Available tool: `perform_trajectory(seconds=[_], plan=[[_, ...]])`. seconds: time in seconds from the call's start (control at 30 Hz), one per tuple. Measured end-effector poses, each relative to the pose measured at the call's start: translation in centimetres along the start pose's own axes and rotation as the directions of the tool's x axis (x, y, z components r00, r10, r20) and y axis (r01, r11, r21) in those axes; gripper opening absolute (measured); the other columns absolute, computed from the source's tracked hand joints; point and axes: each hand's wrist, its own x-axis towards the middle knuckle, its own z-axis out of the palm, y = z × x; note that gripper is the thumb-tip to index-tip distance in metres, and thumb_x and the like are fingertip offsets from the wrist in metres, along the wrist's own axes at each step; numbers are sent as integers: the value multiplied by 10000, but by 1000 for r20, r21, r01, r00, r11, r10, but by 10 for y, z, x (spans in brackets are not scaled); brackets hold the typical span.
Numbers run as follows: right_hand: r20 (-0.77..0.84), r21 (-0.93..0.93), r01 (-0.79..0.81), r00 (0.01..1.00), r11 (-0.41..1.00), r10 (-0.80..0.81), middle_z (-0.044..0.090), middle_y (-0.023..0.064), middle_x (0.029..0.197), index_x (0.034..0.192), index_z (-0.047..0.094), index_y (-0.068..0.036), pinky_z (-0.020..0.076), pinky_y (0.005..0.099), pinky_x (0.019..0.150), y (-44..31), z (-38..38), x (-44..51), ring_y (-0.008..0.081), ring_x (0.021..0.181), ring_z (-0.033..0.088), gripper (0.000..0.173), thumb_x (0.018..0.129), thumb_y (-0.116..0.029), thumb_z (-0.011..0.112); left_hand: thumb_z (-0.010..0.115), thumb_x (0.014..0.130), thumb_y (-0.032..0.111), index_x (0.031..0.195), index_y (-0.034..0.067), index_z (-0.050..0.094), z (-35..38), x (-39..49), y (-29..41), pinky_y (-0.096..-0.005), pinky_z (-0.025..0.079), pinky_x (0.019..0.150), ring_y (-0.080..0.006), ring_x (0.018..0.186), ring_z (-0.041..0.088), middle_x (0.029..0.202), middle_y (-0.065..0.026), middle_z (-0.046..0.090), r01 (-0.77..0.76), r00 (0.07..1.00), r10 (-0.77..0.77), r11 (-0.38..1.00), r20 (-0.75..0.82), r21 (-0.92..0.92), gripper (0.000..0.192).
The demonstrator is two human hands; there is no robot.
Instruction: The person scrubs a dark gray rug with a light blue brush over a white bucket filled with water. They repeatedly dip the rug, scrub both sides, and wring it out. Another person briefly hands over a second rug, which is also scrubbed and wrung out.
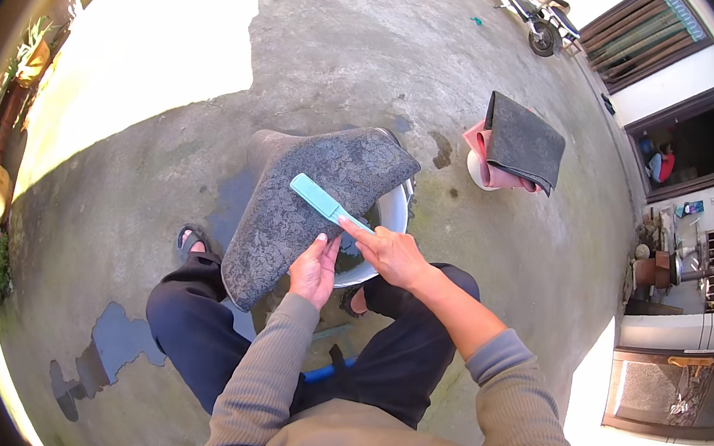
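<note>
A dark grey patterned mat (331,161) lies draped over a white basin (394,210) on the ground before me, covering much of it. My left hand (316,268) grips the mat's near edge, thumb on top. In my right hand (393,253) is the handle of a light-blue scrubbing brush (317,198), its head resting over the mat with the flat back up. The bristles are hidden. Dark water shows inside the basin beside my hands.
Another dark mat (525,139) and a pink cloth (487,161) rest on a white bucket (481,173) at the upper right. Puddles (123,335) mark the concrete at left. Farther off are a motorcycle (535,16) and a person (662,164) in a doorway.
</note>
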Motion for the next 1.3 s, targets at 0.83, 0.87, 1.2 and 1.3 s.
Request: perform_trajectory(seconds=[0.83,0.87,1.2,1.3], plan=[[-8,59,-87,996,994,88,666,236,789,1542,464,-296,544,564,692,-24,43,29,449,729,692,564,991,-230,570,559,1059,94,1189,-37,614,-20,-26,-46,-357,499,1106,-211,1174,622,1199,-122,657,126,990,-120,989,-79,71,192],[49,82,14,999,997,-18,663,236,805,1555,450,-304,545,564,685,-32,44,3,454,719,689,589,984,-220,570,538,1070,100,1208,-26,618,-21,-29,-42,-345,501,1078,-194,1174,617,1214,-109,651,213,973,-206,975,-107,58,203],[-178,-134,-389,914,911,364,692,222,877,1546,438,-270,551,534,717,16,13,55,422,782,713,561,1006,-284,592,514,1081,173,1416,-100,411,15,-63,-16,-522,481,1133,-396,1344,551,1448,-274,519,493,867,-495,836,-56,242,445],[-272,189,-450,830,873,487,712,229,903,1449,512,-118,534,537,757,14,20,41,439,830,710,523,984,-321,639,563,1065,218,1288,-44,586,49,-86,28,-440,638,849,-309,959,755,1165,-189,713,565,729,-681,544,-67,620,345]])
